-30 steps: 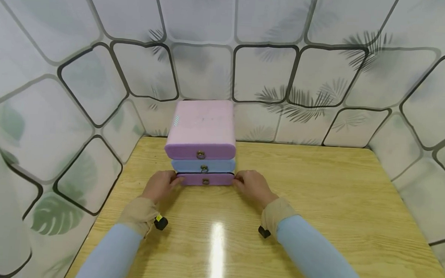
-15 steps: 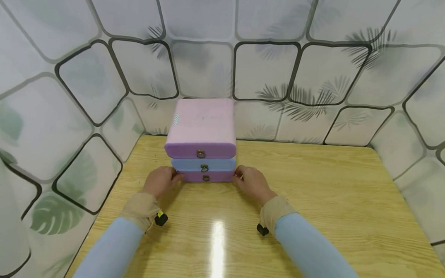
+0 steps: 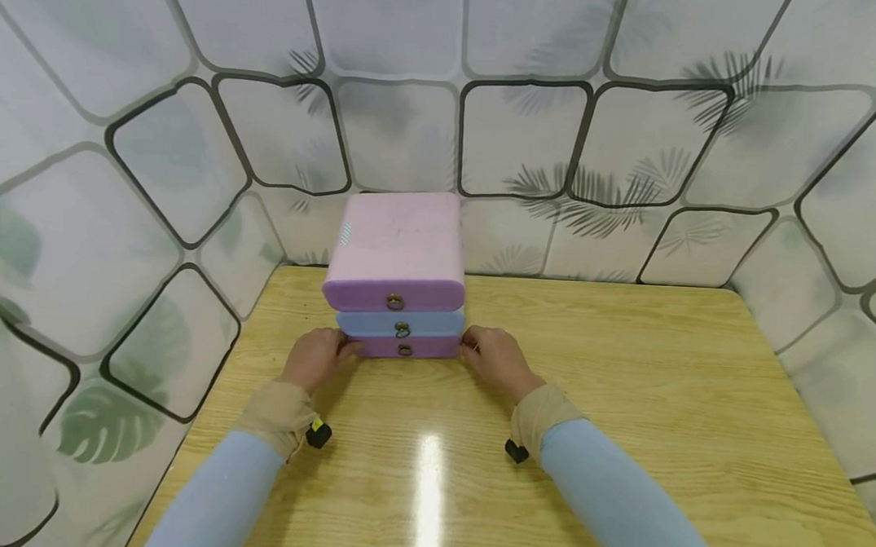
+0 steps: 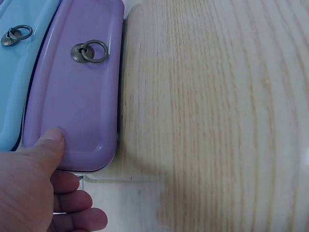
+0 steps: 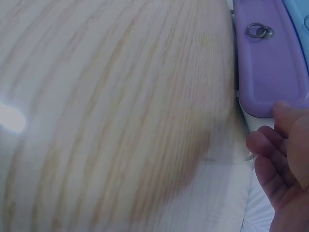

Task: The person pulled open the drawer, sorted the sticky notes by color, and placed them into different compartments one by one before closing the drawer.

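Observation:
A small chest of drawers (image 3: 403, 231) with a pale pink top stands at the back left of the table. Its fronts are a purple top drawer (image 3: 356, 294), a light blue middle drawer (image 3: 366, 323) and a purple bottom drawer (image 3: 427, 348), each with a ring pull. At the bottom drawer's left end, my left hand (image 3: 313, 358) grips the corner, thumb on the front (image 4: 91, 116) and the other fingers curled beside it. My right hand (image 3: 499, 359) holds the right corner likewise, its thumb on the purple front (image 5: 270, 72). Both index fingers are partly hidden.
The wood-grain table (image 3: 623, 412) extends in front of the chest and to its right. A patterned wall covering (image 3: 517, 146) closes the back and both sides. Light glares on the tabletop.
The bottom drawer has slid slightly inward and the dark gap above it has disappeared. Both hands moved forward a little with it, then stayed nearly still over the last half second.

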Tool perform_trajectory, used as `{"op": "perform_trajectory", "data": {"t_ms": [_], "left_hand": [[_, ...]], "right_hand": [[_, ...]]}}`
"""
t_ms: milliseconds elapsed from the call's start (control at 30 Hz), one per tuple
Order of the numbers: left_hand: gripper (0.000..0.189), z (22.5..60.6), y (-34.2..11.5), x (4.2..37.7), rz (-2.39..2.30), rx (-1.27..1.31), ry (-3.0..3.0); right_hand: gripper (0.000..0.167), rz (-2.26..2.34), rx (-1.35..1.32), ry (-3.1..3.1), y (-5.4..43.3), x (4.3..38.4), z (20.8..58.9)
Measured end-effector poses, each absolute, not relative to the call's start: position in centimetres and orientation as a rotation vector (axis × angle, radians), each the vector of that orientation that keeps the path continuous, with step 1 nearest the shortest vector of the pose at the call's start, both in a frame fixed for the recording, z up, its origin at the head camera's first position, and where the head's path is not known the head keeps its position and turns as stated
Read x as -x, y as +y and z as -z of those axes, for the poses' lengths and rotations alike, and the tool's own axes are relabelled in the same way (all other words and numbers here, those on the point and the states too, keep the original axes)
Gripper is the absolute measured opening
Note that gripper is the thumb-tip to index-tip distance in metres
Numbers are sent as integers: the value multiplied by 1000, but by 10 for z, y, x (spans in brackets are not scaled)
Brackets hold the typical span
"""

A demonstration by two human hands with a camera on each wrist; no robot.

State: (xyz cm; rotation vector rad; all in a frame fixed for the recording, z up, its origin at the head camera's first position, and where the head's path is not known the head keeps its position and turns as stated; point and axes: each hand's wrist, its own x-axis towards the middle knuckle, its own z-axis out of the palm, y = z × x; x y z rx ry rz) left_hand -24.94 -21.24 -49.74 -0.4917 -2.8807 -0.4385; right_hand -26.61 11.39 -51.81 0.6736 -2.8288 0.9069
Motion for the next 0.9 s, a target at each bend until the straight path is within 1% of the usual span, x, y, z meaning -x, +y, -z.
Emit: {"op": "perform_trajectory", "data": {"t_ms": [200, 367, 433, 600, 900], "left_hand": [[21, 505, -212, 244, 565, 398, -2953], [27, 510, -213, 236, 667, 327, -2990], [28, 510, -214, 233, 677, 340, -2992], [23, 509, -217, 224, 651, 413, -2979], [14, 497, -215, 197, 606, 445, -3043]], "right_hand": [[11, -929, -691, -2859, 117, 261, 517], [15, -891, -714, -2929, 129, 253, 514], [16, -868, -706, -2963, 138, 250, 513], [19, -850, -686, -3001, 166, 241, 511], [24, -740, -699, -2976, 222, 218, 502]]}}
